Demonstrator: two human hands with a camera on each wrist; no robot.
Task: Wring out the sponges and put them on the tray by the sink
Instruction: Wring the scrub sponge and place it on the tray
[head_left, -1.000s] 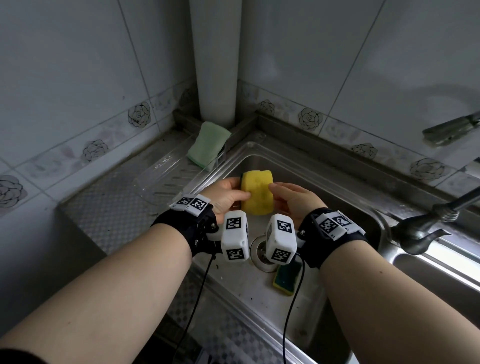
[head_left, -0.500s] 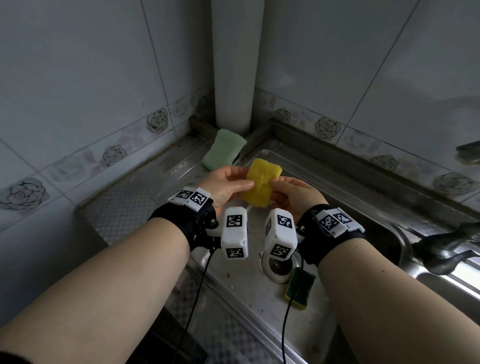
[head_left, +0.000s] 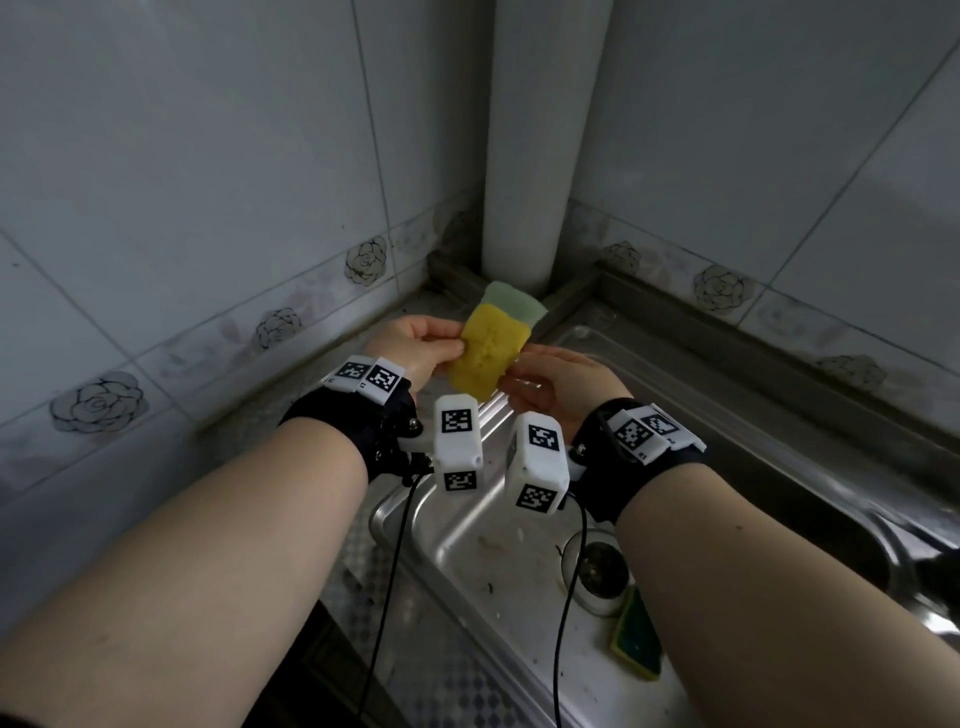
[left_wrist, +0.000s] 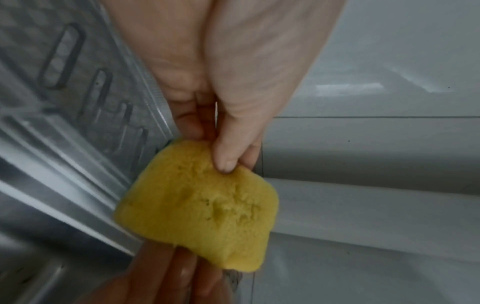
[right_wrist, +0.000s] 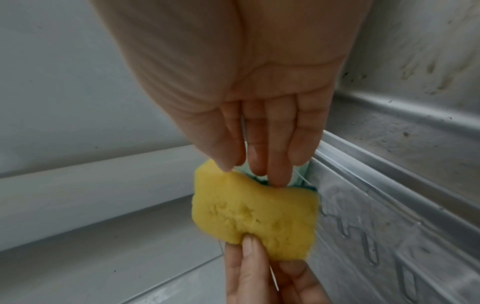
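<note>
Yellow sponge (head_left: 487, 353) held in the air over the back left corner of the sink (head_left: 779, 447), pinched at one edge by left hand (head_left: 410, 345), at the opposite edge by right hand (head_left: 563, 387). Pale green sponge (head_left: 517, 304) just behind it, apparently already on the clear tray (right_wrist: 376, 236). Green-and-yellow sponge (head_left: 638, 638) untouched in the basin beside the drain (head_left: 597, 569). Judged: one placed, one nearly there, one left

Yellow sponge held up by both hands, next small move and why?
Probably lower the yellow sponge onto the clear tray beside the pale green sponge. Left hand and right hand pinch its ends just above there; it looks wrung.
</note>
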